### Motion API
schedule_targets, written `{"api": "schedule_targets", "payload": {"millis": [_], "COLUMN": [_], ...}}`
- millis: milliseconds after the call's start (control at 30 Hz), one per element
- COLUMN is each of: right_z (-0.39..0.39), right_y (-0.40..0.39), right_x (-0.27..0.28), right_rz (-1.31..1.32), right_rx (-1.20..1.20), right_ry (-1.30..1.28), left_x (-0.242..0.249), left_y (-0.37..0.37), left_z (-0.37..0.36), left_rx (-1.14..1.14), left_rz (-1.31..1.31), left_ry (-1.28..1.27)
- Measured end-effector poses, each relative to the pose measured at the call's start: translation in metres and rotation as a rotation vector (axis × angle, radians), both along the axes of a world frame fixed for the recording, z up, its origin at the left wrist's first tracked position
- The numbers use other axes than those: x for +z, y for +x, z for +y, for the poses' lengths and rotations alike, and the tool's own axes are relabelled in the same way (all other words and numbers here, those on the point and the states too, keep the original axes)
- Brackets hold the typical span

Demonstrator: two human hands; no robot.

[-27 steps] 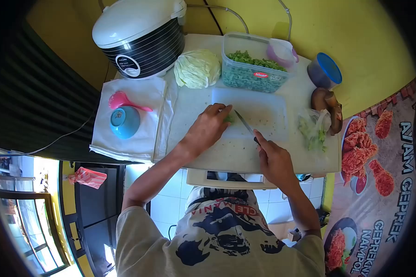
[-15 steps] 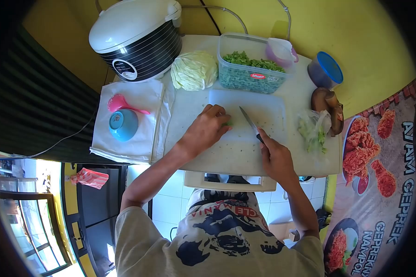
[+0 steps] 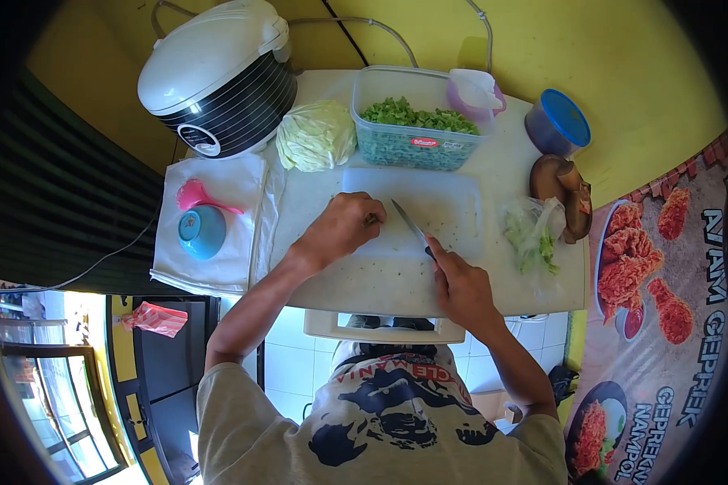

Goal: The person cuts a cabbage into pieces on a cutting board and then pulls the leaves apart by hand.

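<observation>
My left hand is over the left part of the white cutting board, its fingers curled around a small bit of green leaf that is mostly hidden. In my right hand is the black handle of a kitchen knife, its blade slanting up and left over the board. Tiny green scraps are scattered across the board and tabletop. Behind the board, a clear plastic container holds chopped green leaves. Beside it sits a pale cabbage.
A rice cooker stands back left. Nearer, a blue bowl and pink ladle lie on white sheets. To the right are a plastic bag of greens, brown objects, and a blue-lidded tub. A purple-rimmed cup is at the back.
The view has shifted slightly. My left hand has turned, and its fingers have curled in with the green bit. My right hand keeps the knife over the board.
</observation>
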State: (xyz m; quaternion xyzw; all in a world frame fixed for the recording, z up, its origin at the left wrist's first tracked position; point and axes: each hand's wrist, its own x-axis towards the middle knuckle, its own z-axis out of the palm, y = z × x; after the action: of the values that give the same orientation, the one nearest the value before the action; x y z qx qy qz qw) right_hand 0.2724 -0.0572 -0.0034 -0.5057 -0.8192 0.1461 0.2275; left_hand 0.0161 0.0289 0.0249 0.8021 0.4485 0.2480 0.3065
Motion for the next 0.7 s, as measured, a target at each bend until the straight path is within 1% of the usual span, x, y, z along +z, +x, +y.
{"api": "schedule_targets", "payload": {"millis": [67, 167, 267, 367, 500, 600, 700], "right_z": [0.002, 0.003, 0.002, 0.004, 0.004, 0.003, 0.002], "right_y": [0.002, 0.006, 0.007, 0.009, 0.01, 0.011, 0.012], "right_x": [-0.007, -0.01, -0.009, -0.01, -0.009, -0.011, -0.011], "right_rz": [0.006, 0.019, 0.005, 0.017, 0.003, 0.001, 0.015], "right_rx": [0.031, 0.055, 0.076, 0.107, 0.131, 0.135, 0.126], "right_ry": [0.054, 0.051, 0.045, 0.058, 0.07, 0.074, 0.058], "left_x": [0.002, 0.012, 0.043, 0.068, 0.073, 0.066, 0.067], "left_y": [0.002, 0.008, 0.018, 0.027, 0.032, 0.033, 0.035], "left_z": [0.004, 0.013, 0.029, 0.054, 0.09, 0.099, 0.093], "left_rx": [-0.013, 0.013, 0.101, 0.21, 0.227, 0.23, 0.287], "left_rz": [-0.021, -0.091, -0.256, -0.368, -0.266, -0.017, 0.041], "left_ry": [0.012, 0.04, 0.264, 0.451, 0.569, 0.629, 0.408]}}
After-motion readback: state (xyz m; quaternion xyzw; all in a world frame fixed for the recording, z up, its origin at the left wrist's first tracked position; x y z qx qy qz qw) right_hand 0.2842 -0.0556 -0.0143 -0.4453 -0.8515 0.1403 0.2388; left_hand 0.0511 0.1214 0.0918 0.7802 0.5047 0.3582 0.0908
